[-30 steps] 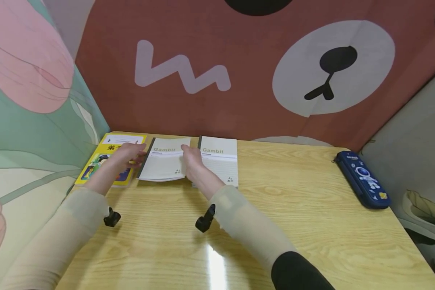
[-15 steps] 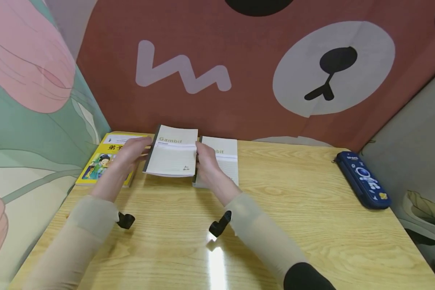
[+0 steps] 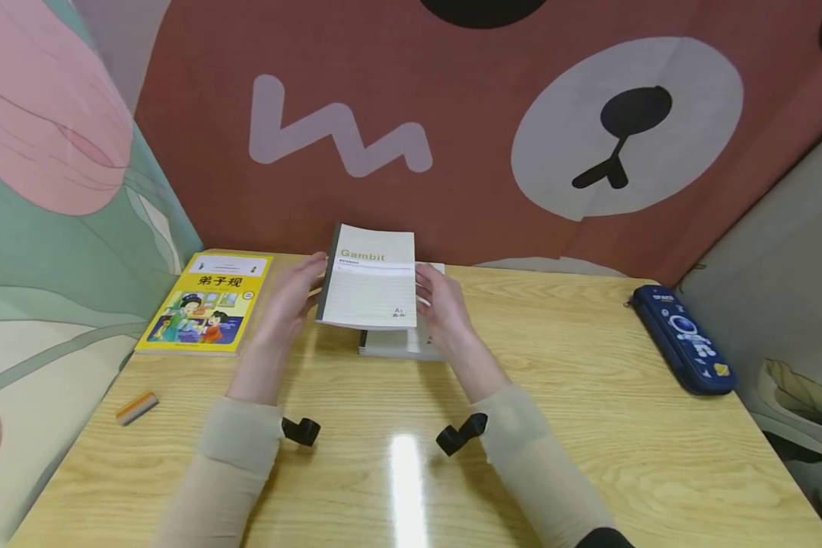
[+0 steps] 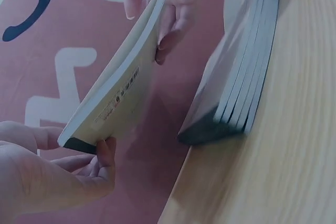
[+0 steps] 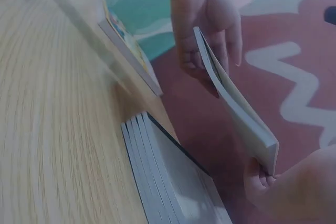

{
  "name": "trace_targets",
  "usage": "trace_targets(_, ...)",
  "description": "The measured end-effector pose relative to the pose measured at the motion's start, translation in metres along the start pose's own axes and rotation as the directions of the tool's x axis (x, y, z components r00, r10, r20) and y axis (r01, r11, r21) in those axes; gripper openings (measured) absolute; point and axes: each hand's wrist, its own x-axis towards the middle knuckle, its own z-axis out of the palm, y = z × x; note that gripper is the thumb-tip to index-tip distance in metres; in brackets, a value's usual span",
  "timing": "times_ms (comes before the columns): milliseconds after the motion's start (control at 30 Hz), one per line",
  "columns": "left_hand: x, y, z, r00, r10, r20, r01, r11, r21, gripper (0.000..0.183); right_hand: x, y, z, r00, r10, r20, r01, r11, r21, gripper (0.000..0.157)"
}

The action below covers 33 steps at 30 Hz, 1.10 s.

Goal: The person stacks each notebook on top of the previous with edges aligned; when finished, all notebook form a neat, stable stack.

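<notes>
A white notebook (image 3: 370, 293) marked "Gambit", with a dark spine, is held up between both hands, slightly tilted. My left hand (image 3: 291, 297) pinches its spine edge; in the left wrist view, the thumb lies above and curled fingers (image 4: 105, 156) show beneath. On the opposite edge, my right hand (image 3: 447, 304) grips the notebook, its fingertips (image 5: 254, 174) under the cover in the right wrist view. Below it lies a stack of several similar notebooks (image 3: 397, 346), partly hidden by the held one. The wrist views show a gap between the notebook and the stack (image 4: 247, 61).
A yellow picture-covered book (image 3: 205, 304) lies at the back left of the wooden table (image 3: 555, 426). Nearer the front left is a small orange-and-grey eraser-like block (image 3: 137, 409). A dark blue pencil case (image 3: 685, 339) rests at the right edge. A printed curtain (image 3: 479, 190) stands behind.
Both hands have lifted the notebook off the table beside the yellow book and carried it right, over the stack. The yellow book and the small orange block have come into full view.
</notes>
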Motion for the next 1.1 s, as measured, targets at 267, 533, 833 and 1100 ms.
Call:
trace_targets(267, -0.001, -0.016, 0.027, 1.0, -0.026, 0.01, 0.027, 0.996, -0.084, 0.058, 0.0, 0.0, -0.034, 1.0, 0.007, -0.011, -0.006, 0.998, 0.067, 0.038)
trace_targets(533, 0.001, -0.027, 0.042, 0.998, -0.013, 0.068, 0.015, 0.999, -0.029, 0.059, 0.002, 0.007, -0.058, 1.0, 0.015, 0.0, -0.015, 0.998, 0.057, 0.04)
trace_targets(833, 0.003, -0.029, 0.044, 0.998, -0.016, 0.068, 0.017, 0.999, -0.027, 0.061, 0.008, 0.01, -0.066, 1.0, 0.028, 0.001, -0.028, 1.0, 0.006, 0.047)
trace_targets(1100, 0.008, -0.031, 0.048, 0.997, -0.012, 0.07, 0.014, 1.0, -0.023, 0.06, 0.01, 0.011, -0.071, 1.0, 0.009, -0.015, -0.009, 0.999, -0.04, 0.047)
